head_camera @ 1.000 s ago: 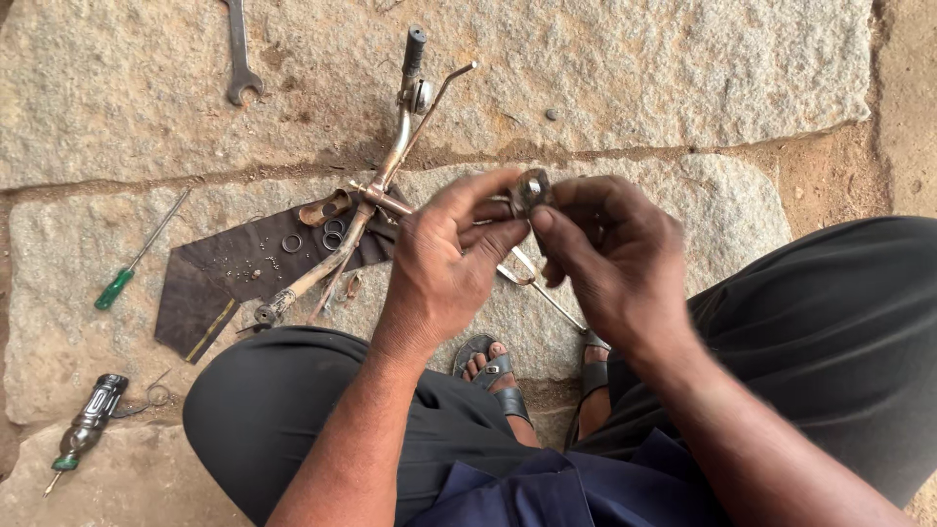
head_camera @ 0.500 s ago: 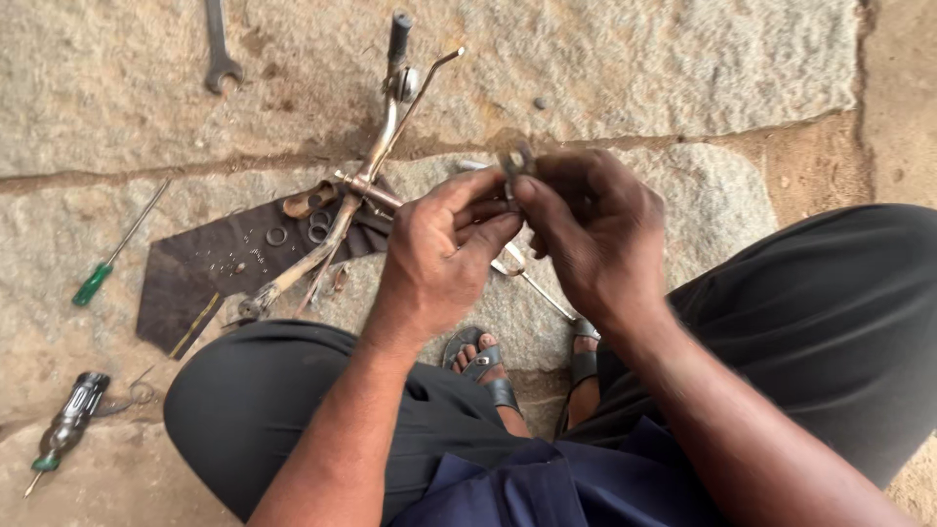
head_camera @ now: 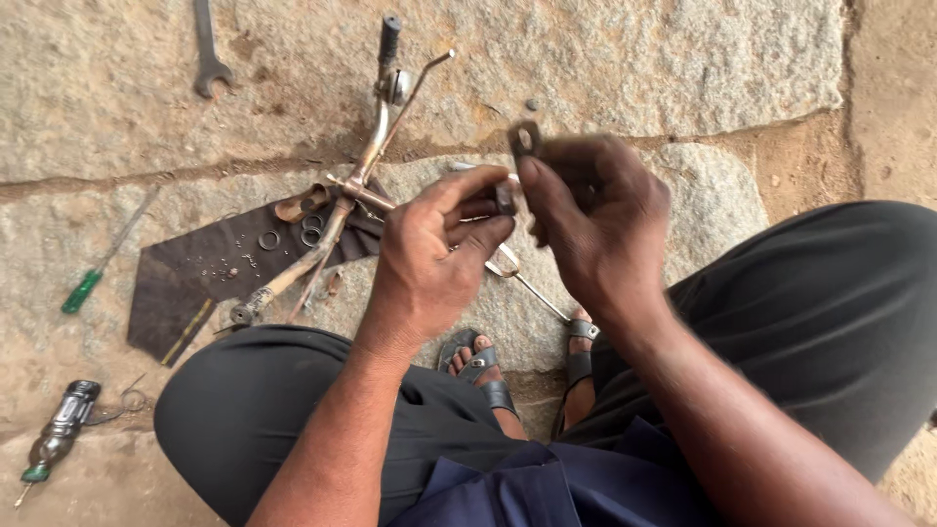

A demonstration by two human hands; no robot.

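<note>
My left hand (head_camera: 429,256) and my right hand (head_camera: 595,220) meet in front of me above my knees. Between their fingertips they pinch a small dark metal part with a hole (head_camera: 524,140), which sticks up over my right thumb. My left fingers also press a small piece against it; its shape is hidden. Just beyond my left hand a rusty bicycle handlebar with a brake lever (head_camera: 363,174) lies on the stone. A thin metal rod (head_camera: 532,288) lies below my hands.
A dark sheet (head_camera: 195,278) with several small rings lies on the stone slab left of my knee. A green-handled screwdriver (head_camera: 93,278), a spanner (head_camera: 205,49) and another screwdriver (head_camera: 54,439) lie at the left. My sandalled feet (head_camera: 527,366) rest below.
Both hands have risen a little with the small part, and the view has shifted so the tools on the ground sit lower and further left.
</note>
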